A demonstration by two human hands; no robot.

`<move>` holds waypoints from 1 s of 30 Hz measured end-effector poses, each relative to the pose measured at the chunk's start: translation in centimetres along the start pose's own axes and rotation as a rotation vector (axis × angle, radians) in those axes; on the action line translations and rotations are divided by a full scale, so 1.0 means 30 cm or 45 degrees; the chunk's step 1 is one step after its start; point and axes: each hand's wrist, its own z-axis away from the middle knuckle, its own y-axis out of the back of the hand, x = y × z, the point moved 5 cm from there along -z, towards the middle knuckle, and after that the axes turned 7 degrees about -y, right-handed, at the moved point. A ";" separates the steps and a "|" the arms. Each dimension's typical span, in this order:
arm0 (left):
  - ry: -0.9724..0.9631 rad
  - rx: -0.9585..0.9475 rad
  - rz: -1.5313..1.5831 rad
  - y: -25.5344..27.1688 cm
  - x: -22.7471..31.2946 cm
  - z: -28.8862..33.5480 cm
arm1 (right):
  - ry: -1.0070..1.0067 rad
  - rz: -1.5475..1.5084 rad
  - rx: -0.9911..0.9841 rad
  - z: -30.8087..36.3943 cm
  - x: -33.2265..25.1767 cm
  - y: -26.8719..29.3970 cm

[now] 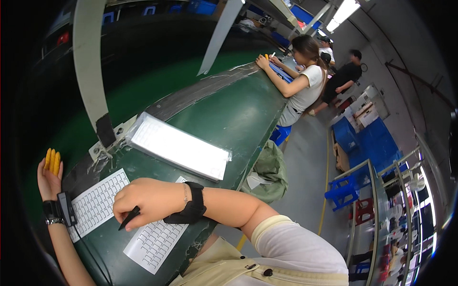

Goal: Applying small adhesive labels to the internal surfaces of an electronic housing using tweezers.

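Factory floor, assembly-line type: long green workbench (234,112) with 2 white keyboard panels (157,245) on it, co-worker (312,78) seated farther along, blue plastic stool (341,192), blue bins (345,133), yellow floor line (326,183), metal-framed benches (375,209) at right, bright ceiling light (342,14).

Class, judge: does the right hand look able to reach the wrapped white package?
Probably yes: nothing visible stands between the right hand and the package, though that hand holds a black tool.

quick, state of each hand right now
Left hand: open, fingers extended, nothing visible in it.
Right hand: closed, holding a black pointed tool.
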 end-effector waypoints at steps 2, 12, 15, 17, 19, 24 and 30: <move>0.013 -0.017 -0.022 -0.018 -0.002 0.001 | 0.054 -0.031 -0.034 0.007 0.005 -0.002; -0.057 0.333 -0.010 -0.118 -0.013 0.067 | 0.217 0.009 0.189 0.023 0.016 0.021; -0.060 0.383 -0.011 -0.128 -0.007 0.066 | 0.243 0.014 0.263 0.026 0.001 0.040; -0.062 0.382 -0.025 -0.131 -0.014 0.063 | 0.241 0.035 0.282 0.028 -0.002 0.041; -0.064 0.376 -0.036 -0.136 -0.015 0.059 | 0.240 0.032 0.266 0.029 -0.005 0.031; -0.061 0.323 -0.066 -0.106 0.003 0.049 | 0.326 -0.017 0.307 0.019 -0.002 0.017; -0.057 0.262 -0.054 -0.093 -0.002 0.037 | 0.141 0.068 0.221 0.032 -0.011 0.027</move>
